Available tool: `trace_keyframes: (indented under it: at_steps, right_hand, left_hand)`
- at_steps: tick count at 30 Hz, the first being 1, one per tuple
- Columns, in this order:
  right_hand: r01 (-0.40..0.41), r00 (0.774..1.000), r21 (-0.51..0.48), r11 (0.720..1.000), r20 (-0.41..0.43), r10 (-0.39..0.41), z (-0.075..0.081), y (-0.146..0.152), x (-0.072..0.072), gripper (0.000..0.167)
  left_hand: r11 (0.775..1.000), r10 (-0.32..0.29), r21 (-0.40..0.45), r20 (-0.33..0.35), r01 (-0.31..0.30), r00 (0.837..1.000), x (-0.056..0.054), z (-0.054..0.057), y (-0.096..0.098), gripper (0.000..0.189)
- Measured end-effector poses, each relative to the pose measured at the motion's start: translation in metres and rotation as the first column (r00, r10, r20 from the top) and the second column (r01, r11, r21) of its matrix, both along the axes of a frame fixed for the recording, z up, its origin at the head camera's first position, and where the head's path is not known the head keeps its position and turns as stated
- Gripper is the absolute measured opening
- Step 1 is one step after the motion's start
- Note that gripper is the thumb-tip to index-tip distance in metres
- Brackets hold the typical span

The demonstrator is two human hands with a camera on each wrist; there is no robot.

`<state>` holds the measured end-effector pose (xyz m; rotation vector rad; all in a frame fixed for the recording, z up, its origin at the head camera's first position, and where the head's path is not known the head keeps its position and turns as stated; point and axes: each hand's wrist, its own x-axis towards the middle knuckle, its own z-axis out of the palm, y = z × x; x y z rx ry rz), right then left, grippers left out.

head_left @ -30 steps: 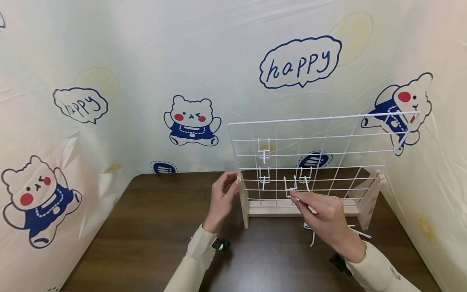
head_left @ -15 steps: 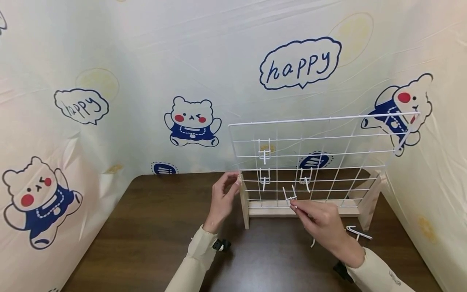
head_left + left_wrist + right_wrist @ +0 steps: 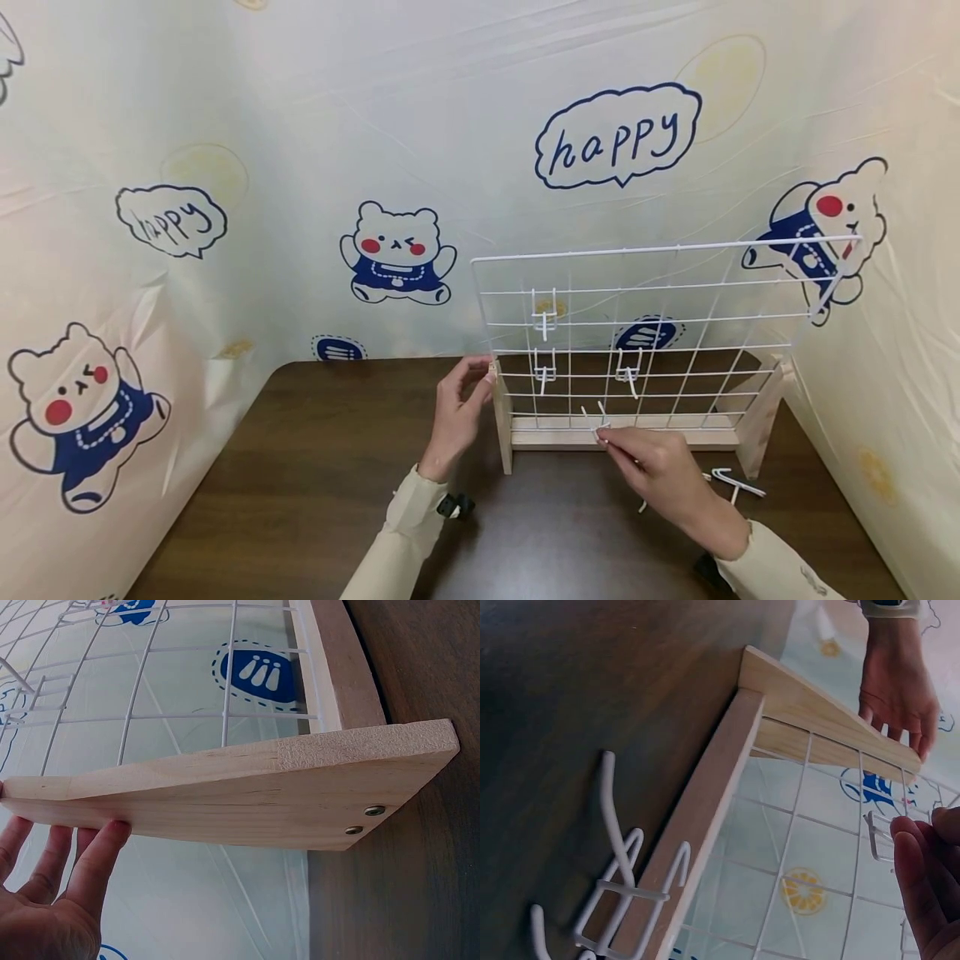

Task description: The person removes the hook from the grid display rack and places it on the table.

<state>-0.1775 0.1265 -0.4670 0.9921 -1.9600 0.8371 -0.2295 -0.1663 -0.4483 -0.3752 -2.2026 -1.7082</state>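
Observation:
A white wire grid rack (image 3: 678, 247) stands on wooden side panels. My left hand (image 3: 459, 408) holds the left wooden side panel (image 3: 225, 799) at its edge, fingertips against the wood in the left wrist view. Between thumb and fingertips, my right hand (image 3: 663, 475) pinches a white wire hook (image 3: 881, 836), its two prongs pointing up, low in front of the grid. Three similar hooks hang on the grid: an upper left hook (image 3: 544, 315), a lower left hook (image 3: 544, 368) and a hook further right (image 3: 628, 368).
Loose white hooks (image 3: 738, 482) lie on the dark wooden table (image 3: 337, 467) near the right panel, partly hidden behind my right hand. A pale wooden crossbar (image 3: 555, 438) joins the side panels at the bottom. A printed cloth (image 3: 285, 125) surrounds the table.
My right hand has moved down along the grid with its hook, which now sits near the lowest wires. The left hand stays on the side panel. The view has tilted slightly up.

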Motion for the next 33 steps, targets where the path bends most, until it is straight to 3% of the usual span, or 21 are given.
trace_keyframes:
  at_steps: [6, 13, 19, 22, 28, 33]
  right_hand:
    - [-0.011, 1.000, 0.024, 1.000, 0.009, 0.011, -0.007, 0.000, -0.002, 0.041]
    - [-0.014, 1.000, 0.076, 0.997, -0.026, 0.016, -0.015, 0.001, -0.003, 0.013]
    - [0.003, 1.000, 0.127, 0.992, -0.007, -0.002, -0.021, 0.003, -0.003, 0.015]
    - [0.023, 1.000, 0.168, 0.985, 0.008, -0.024, -0.024, 0.003, -0.003, 0.004]
    - [0.067, 0.995, 0.245, 0.967, 0.053, -0.083, -0.026, 0.002, 0.000, 0.023]
    - [0.066, 0.991, 0.284, 0.957, 0.090, -0.095, -0.028, 0.000, 0.002, 0.019]
  left_hand:
    - [1.000, 0.003, -0.005, 0.002, -0.003, 1.000, 0.000, 0.000, 0.001, 0.021]
    - [1.000, 0.003, 0.002, -0.009, -0.003, 1.000, -0.001, -0.001, 0.001, 0.021]
    - [1.000, 0.007, 0.004, -0.016, -0.007, 1.000, -0.001, 0.000, 0.001, 0.022]
    - [1.000, 0.006, -0.001, -0.013, -0.006, 1.000, -0.001, 0.000, 0.000, 0.022]
    - [1.000, 0.001, -0.014, -0.011, -0.001, 1.000, 0.000, 0.001, 0.000, 0.021]
    - [1.000, 0.004, -0.018, -0.023, -0.005, 1.000, 0.000, 0.000, 0.000, 0.021]
